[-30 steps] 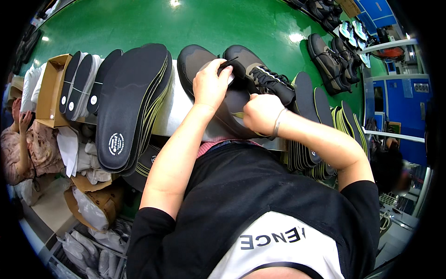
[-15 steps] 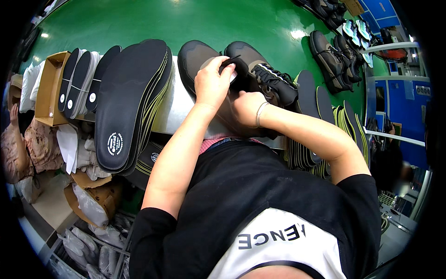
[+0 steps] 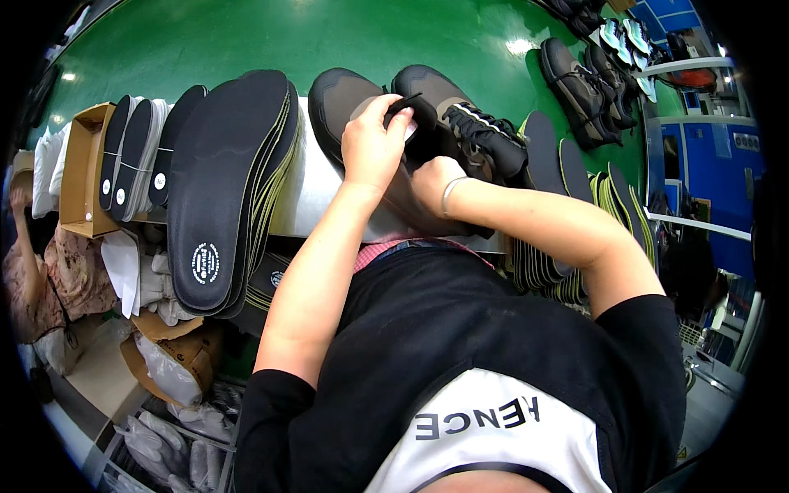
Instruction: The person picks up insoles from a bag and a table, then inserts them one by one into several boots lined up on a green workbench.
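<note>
A pair of dark grey-brown shoes with black laces stands in front of me on a pale work surface. On the left shoe, my left hand pinches the black tongue with thumb and fingers, holding it up. A bit of white shows beside the thumb. Into that shoe's opening reaches my right hand; its fingers are hidden inside, so what they touch cannot be seen. A band circles the right wrist. Close by on the right stands the second shoe, its laces drawn across the tongue.
Stacks of black insoles with green edges lie to the left, and more insoles stand to the right. A cardboard box sits beside banded insoles. Another pair of shoes rests at far right. At far left, a person is partly visible.
My right hand has moved slightly left and deeper into the left shoe's opening. My left hand keeps its pinch on the tongue. The whole view has shifted a little.
</note>
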`<control>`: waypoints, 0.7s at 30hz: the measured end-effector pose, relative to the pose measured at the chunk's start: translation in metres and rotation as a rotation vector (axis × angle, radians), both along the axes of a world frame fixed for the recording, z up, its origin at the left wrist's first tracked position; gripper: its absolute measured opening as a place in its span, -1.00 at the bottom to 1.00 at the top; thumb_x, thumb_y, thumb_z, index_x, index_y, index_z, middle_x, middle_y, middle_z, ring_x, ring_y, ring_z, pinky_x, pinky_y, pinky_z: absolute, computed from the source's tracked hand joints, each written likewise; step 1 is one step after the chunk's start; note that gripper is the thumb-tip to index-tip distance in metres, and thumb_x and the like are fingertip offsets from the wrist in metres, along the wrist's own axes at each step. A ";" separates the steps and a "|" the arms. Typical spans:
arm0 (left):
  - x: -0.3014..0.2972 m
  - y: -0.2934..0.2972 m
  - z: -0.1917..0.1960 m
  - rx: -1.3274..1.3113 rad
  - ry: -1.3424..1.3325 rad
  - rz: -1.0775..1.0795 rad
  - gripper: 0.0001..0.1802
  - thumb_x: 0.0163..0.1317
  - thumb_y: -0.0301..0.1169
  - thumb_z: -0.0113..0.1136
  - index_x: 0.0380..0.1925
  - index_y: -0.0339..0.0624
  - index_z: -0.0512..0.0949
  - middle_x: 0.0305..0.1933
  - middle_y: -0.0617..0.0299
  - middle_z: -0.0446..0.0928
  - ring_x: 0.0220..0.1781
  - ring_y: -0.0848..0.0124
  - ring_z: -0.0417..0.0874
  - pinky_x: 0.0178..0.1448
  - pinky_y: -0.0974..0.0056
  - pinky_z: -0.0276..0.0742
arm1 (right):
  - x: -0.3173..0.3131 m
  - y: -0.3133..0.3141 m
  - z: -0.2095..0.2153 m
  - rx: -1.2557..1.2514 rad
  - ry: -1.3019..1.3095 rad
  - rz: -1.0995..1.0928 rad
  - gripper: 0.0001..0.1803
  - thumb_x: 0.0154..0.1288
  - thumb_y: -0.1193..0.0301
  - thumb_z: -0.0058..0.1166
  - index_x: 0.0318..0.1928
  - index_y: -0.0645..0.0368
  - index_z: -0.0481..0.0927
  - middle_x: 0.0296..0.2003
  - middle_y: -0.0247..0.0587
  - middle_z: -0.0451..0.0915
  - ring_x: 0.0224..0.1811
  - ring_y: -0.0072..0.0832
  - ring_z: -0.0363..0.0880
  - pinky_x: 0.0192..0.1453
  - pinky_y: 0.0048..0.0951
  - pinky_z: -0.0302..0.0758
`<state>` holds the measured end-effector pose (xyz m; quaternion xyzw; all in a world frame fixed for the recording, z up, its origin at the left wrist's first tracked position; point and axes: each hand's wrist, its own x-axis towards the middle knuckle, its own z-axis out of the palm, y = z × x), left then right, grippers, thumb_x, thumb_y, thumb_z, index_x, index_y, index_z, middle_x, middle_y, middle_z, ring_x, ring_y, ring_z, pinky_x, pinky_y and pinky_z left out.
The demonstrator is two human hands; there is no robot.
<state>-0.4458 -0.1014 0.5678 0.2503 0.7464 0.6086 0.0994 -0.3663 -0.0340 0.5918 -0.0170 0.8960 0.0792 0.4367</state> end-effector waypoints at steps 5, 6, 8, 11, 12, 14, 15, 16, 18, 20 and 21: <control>0.002 0.003 0.005 -0.021 -0.022 0.005 -0.77 0.00 -0.34 0.12 -0.34 -0.20 0.52 -0.42 0.06 0.55 -0.36 0.25 0.58 -0.25 0.30 0.44 | 0.009 0.013 0.022 -0.188 -0.171 0.112 -0.73 -0.03 0.39 -0.09 -0.32 0.23 0.56 -0.32 -0.06 0.56 -0.19 -0.27 0.53 -0.14 -0.34 0.42; 0.004 -0.006 0.001 -0.043 -0.027 0.004 -0.76 0.01 -0.37 0.12 -0.31 -0.24 0.51 -0.40 0.05 0.56 -0.33 0.33 0.60 -0.23 0.36 0.44 | 0.012 0.013 0.012 -0.393 -0.206 0.064 -0.67 -0.03 0.35 -0.11 -0.27 0.32 0.50 -0.34 0.02 0.55 -0.16 -0.17 0.50 0.03 -0.18 0.30; 0.010 -0.013 -0.007 -0.024 -0.025 -0.035 -0.76 0.00 -0.35 0.11 -0.33 -0.22 0.52 -0.37 0.05 0.54 -0.31 0.24 0.59 -0.20 0.30 0.44 | 0.026 0.013 0.019 -0.443 -0.311 0.024 -0.48 -0.04 0.23 -0.09 -0.17 0.45 0.34 -0.39 0.09 0.53 -0.14 -0.15 0.48 0.27 0.00 -0.16; 0.023 0.004 -0.006 -0.060 0.042 0.036 -0.75 0.00 -0.30 0.09 -0.33 -0.17 0.52 -0.39 0.02 0.52 -0.32 0.12 0.55 -0.21 0.18 0.43 | 0.046 0.024 0.001 -0.308 -0.247 0.119 -0.44 -0.11 0.23 -0.04 -0.18 0.49 0.32 -0.46 0.08 0.53 -0.20 -0.20 0.50 0.29 -0.06 -0.18; 0.027 -0.002 -0.001 -0.131 0.032 -0.029 -0.69 -0.01 -0.28 0.09 -0.25 -0.14 0.48 -0.37 0.02 0.52 -0.29 0.10 0.53 -0.18 0.15 0.42 | 0.049 0.023 -0.004 -0.335 -0.249 0.134 -0.43 -0.13 0.24 -0.04 -0.18 0.52 0.29 -0.49 0.07 0.53 -0.24 -0.18 0.51 0.26 -0.07 -0.07; 0.046 -0.015 0.010 -0.005 0.164 0.006 -0.52 -0.03 -0.26 0.13 -0.07 -0.14 0.33 0.00 -0.02 0.32 -0.12 0.06 0.45 -0.07 0.11 0.38 | 0.059 0.029 -0.005 -0.390 -0.165 0.148 -0.42 -0.16 0.25 -0.03 -0.21 0.55 0.28 -0.52 0.08 0.52 -0.30 -0.13 0.51 0.21 -0.12 0.08; 0.059 -0.026 0.012 0.071 0.257 0.059 -0.50 -0.05 -0.28 0.15 -0.07 -0.16 0.32 0.04 -0.03 0.27 -0.11 0.07 0.45 -0.07 0.11 0.38 | 0.060 0.031 0.001 -0.445 -0.164 0.099 -0.42 -0.17 0.25 -0.03 -0.22 0.55 0.29 -0.54 0.11 0.51 -0.30 -0.12 0.50 0.19 -0.17 0.13; 0.071 -0.038 0.014 0.143 0.352 0.111 -0.49 -0.06 -0.30 0.17 -0.06 -0.18 0.32 0.08 -0.04 0.22 -0.11 0.08 0.45 -0.06 0.10 0.38 | 0.061 0.030 0.004 -0.389 -0.147 0.142 -0.43 -0.17 0.25 -0.02 -0.24 0.57 0.30 -0.56 0.13 0.50 -0.32 -0.12 0.50 0.17 -0.22 0.16; 0.091 -0.078 0.010 0.176 0.437 0.063 -0.54 -0.09 -0.37 0.20 -0.12 -0.20 0.37 -0.05 -0.01 0.35 -0.20 0.16 0.49 -0.14 0.16 0.42 | 0.073 0.033 0.003 -0.421 -0.013 0.143 -0.44 -0.17 0.27 -0.03 -0.26 0.58 0.31 -0.57 0.12 0.50 -0.33 -0.11 0.50 0.16 -0.24 0.18; 0.121 -0.133 -0.025 -0.038 0.455 0.019 -0.67 -0.06 -0.38 0.17 -0.24 -0.21 0.44 -0.18 0.06 0.45 -0.30 0.24 0.53 -0.26 0.24 0.45 | 0.081 0.030 0.004 -0.438 0.084 0.162 -0.46 -0.17 0.29 -0.04 -0.27 0.59 0.31 -0.59 0.15 0.48 -0.37 -0.09 0.49 0.14 -0.25 0.22; 0.130 -0.158 -0.043 -0.191 0.463 0.048 -0.76 -0.06 -0.36 0.17 -0.36 -0.20 0.49 -0.30 0.13 0.49 -0.40 0.31 0.54 -0.39 0.31 0.45 | 0.077 0.028 0.007 -0.429 0.066 0.167 -0.47 -0.18 0.29 -0.04 -0.29 0.58 0.32 -0.60 0.16 0.47 -0.37 -0.08 0.49 0.13 -0.25 0.23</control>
